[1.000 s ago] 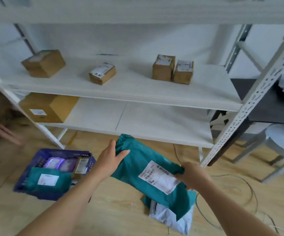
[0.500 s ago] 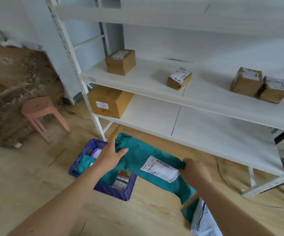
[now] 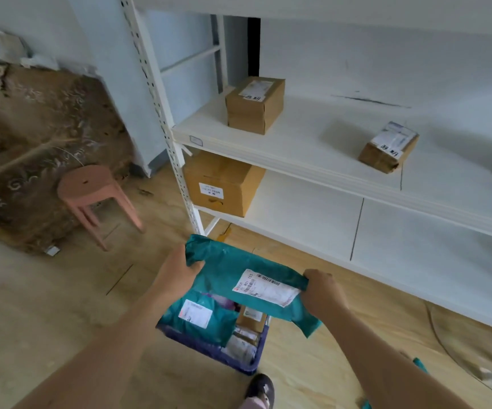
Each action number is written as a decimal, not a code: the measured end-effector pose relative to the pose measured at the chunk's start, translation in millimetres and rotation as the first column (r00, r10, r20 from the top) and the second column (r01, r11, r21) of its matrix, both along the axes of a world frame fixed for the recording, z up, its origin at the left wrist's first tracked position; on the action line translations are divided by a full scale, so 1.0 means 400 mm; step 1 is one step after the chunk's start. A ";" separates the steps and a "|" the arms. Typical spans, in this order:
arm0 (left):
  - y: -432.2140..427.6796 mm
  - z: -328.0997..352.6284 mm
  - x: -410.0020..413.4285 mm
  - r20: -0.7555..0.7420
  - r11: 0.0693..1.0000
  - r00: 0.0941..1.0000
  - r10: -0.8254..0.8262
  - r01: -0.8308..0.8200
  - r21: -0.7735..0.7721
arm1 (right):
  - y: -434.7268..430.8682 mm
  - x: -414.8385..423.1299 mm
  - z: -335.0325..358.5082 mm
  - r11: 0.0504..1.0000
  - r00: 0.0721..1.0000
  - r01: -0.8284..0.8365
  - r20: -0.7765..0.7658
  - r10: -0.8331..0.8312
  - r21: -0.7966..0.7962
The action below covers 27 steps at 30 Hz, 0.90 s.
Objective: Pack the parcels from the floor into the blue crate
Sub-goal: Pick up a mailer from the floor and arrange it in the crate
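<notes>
1. Blue crate (image 3: 209,348): landmark; stands on the wooden floor (image 3: 61,305) in front of the white shelving (image 3: 297,149); I count it part-filled.
2. Packed so far, as I judge it: one teal parcel with a white label (image 3: 200,315) lying in the left of the crate; a brown carton (image 3: 252,317) and some pale flat packets (image 3: 240,345) in its right half; the far end of the crate is hidden, so I cannot give a full count.
3. Teal mailer bag (image 3: 247,284): the item in hand; held flat above the far part of the crate, label upward, not yet resting on the contents as far as I can tell.
4. Left hand (image 3: 176,271): clamped on the mailer's far-left corner, thumb on top.
5. Right hand (image 3: 323,293): closed in a fist on the mailer's right edge, beside the label.
6. Left to do, by my reading: lower and release this mailer into the crate; a scrap of teal (image 3: 419,364) shows on the floor to the right of the crate, behind my right forearm, likely more parcels to fetch; how many I cannot tell.
7. Cardboard boxes on the shelves (image 3: 255,104): above and behind the crate; not floor stock, so I leave them out of the tally.
</notes>
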<state>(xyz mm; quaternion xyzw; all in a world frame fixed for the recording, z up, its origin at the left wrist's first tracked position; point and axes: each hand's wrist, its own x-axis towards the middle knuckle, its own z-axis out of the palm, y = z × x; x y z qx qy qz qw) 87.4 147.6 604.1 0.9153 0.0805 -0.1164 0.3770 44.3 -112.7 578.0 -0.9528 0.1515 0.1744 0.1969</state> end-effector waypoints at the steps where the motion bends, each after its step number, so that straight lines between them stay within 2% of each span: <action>1: 0.009 -0.010 0.048 0.008 1.000 1.000 0.006 -0.006 -0.007 | 0.012 0.048 -0.015 1.000 1.000 0.003 -0.002 -0.003 0.007; 7: 0.052 -0.082 0.271 -0.051 1.000 0.999 0.013 -0.012 0.022 | 0.083 0.268 -0.109 0.999 0.997 0.019 -0.071 -0.017 0.031; 12: 0.115 -0.186 0.379 -0.131 0.999 0.990 0.044 -0.042 0.013 | 0.151 0.375 -0.187 1.000 0.988 0.005 -0.156 -0.004 0.007; 17: 0.203 -0.345 0.493 -0.224 0.998 0.973 0.052 -0.055 -0.009 | 0.233 0.456 -0.301 0.999 0.965 0.043 -0.257 -0.042 0.001; 20: 0.259 -0.450 0.567 -0.282 0.999 0.959 0.032 -0.025 0.027 | 0.297 0.503 -0.385 0.997 0.946 0.071 -0.317 -0.068 -0.001; 27: 0.398 -0.742 0.689 -0.391 0.995 0.920 -0.025 0.060 0.077 | 0.448 0.589 -0.666 0.981 0.912 0.195 -0.371 -0.175 0.016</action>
